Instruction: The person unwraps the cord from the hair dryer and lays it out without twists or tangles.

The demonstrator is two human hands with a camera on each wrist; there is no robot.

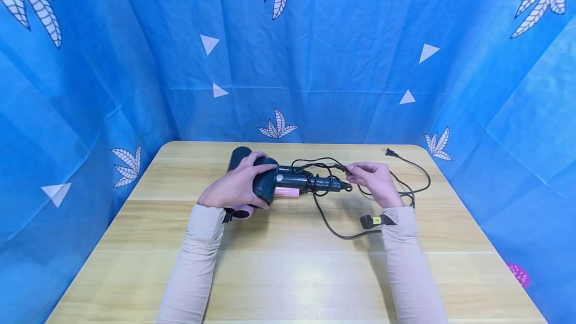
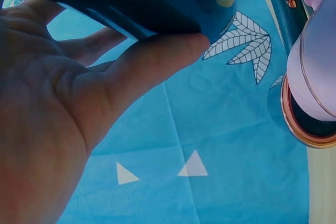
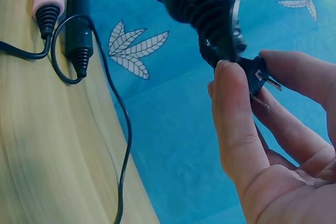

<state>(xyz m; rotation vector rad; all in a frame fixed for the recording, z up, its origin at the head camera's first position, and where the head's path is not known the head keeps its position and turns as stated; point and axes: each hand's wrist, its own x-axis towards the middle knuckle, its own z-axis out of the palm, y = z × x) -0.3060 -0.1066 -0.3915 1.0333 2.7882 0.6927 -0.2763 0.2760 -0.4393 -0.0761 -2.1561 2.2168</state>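
A dark teal hair dryer [image 1: 265,186] is held by its head in my left hand [image 1: 234,184], thumb on the near side. Its handle [image 1: 294,181] points right, with black cord wound around it. At the handle's end my right hand [image 1: 375,181] pinches a black two-prong plug [image 3: 255,74] between thumb and fingers; the prongs show in the right wrist view. A second dark hair dryer [image 1: 239,155] lies behind the held one. A pink hair dryer [image 1: 287,192] lies partly hidden beneath it, its round end [image 2: 317,66] visible in the left wrist view.
Another black plug [image 1: 390,152] lies at the table's back right, its cord [image 1: 423,171] looping toward my right wrist. More black cord [image 1: 335,231] curves across the wooden table [image 1: 288,284]. A blue patterned curtain [image 1: 360,64] surrounds the back and sides.
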